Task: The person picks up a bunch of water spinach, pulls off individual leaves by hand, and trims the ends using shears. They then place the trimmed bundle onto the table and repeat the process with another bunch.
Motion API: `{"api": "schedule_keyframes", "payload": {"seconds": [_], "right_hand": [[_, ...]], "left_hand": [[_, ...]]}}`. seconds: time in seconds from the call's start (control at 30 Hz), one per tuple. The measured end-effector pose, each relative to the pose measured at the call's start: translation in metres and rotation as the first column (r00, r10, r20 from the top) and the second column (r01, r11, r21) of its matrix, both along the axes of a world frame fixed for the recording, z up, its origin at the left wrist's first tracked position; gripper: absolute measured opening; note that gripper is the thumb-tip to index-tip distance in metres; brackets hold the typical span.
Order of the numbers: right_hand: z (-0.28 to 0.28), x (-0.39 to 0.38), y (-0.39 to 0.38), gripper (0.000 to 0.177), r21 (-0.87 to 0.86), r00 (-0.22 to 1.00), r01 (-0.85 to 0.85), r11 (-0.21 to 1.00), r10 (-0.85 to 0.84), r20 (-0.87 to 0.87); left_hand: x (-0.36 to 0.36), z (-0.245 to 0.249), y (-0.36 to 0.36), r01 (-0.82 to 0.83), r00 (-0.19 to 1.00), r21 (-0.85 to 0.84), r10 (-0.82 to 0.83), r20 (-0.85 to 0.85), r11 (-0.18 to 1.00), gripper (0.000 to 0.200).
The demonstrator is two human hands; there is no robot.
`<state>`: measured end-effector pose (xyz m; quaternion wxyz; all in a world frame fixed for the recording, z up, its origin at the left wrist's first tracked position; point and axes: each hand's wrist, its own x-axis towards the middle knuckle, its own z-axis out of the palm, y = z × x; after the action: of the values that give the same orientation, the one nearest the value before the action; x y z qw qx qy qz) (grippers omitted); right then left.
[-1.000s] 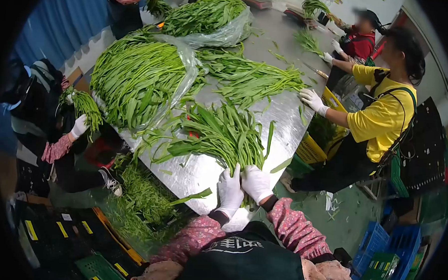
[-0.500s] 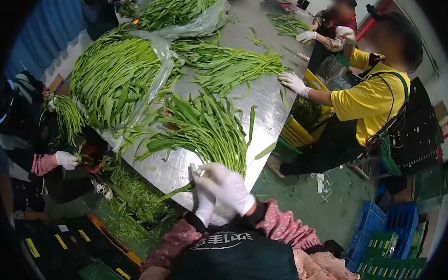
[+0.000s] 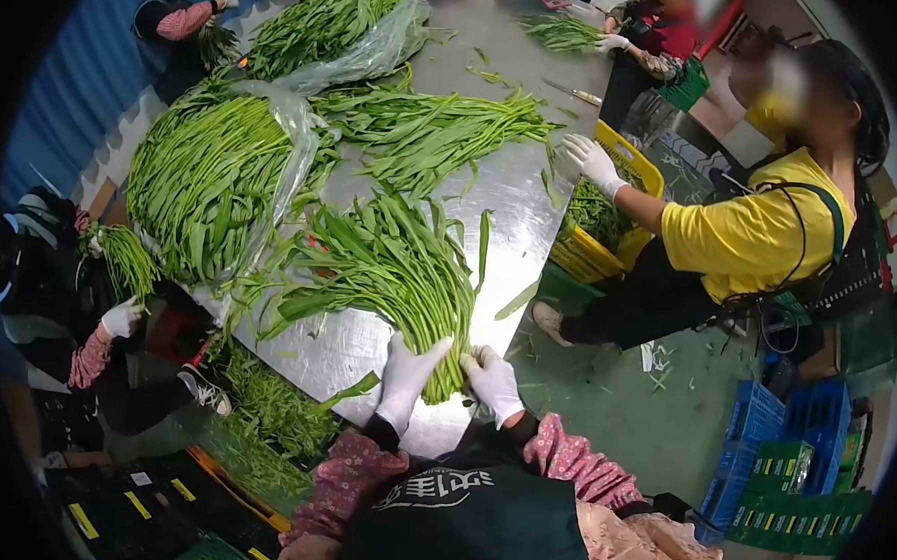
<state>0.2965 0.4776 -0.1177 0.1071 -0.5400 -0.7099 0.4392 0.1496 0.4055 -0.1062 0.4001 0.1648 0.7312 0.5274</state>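
Note:
A bunch of leafy greens (image 3: 409,268) lies on the metal table with its stems toward me. My left hand (image 3: 408,376), in a white glove, is on the left side of the stems, its thumb across them. On the right side of the same stems, my right hand (image 3: 493,381) presses with its gloved fingers. Both hands are closed around the stem ends from either side. Beyond the bunch lies another spread of greens (image 3: 435,129). A large heap of greens (image 3: 208,169) in clear plastic rests to the left.
The metal table (image 3: 531,214) has a knife (image 3: 575,91) near its right edge. A person in yellow (image 3: 751,223) stands beside a yellow crate (image 3: 582,256). Other people work at the far end and left. Cut leaves (image 3: 273,402) cover the floor at lower left.
My hands have moved apart from each other and onto the two sides of the stems. The view has shifted slightly. The person in yellow has leaned back, with a hand now over the crate's edge.

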Motion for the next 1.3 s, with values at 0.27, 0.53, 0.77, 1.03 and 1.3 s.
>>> {"api": "schedule_keyframes", "payload": {"seconds": [0.27,0.53,0.77,1.03,1.3], "right_hand": [[0.019,-0.014,-0.011,0.023,0.136,0.959,-0.135,0.982,0.164,-0.231],[0.048,-0.027,-0.042,0.059,-0.103,0.771,-0.244,0.964,0.129,-0.624],[0.070,0.019,-0.061,0.073,-0.392,0.781,-0.565,0.726,0.317,-0.538],[0.081,0.010,-0.054,0.066,-0.606,0.814,-0.568,0.557,0.276,-0.510],[0.073,-0.008,-0.080,0.078,0.106,0.659,-0.730,0.675,0.737,-0.148]], "left_hand": [[0.006,0.023,0.005,-0.056,0.976,0.214,0.009,0.218,0.975,0.061],[0.012,0.064,-0.038,-0.212,0.853,0.553,-0.123,0.507,0.806,0.044],[0.042,0.048,-0.104,-0.198,0.580,0.361,-0.188,0.793,0.912,0.058],[-0.004,0.051,-0.116,0.530,0.838,0.147,-0.543,0.060,0.835,0.047],[0.025,0.065,-0.108,-0.053,0.919,0.341,-0.088,0.385,0.939,0.047]]}}
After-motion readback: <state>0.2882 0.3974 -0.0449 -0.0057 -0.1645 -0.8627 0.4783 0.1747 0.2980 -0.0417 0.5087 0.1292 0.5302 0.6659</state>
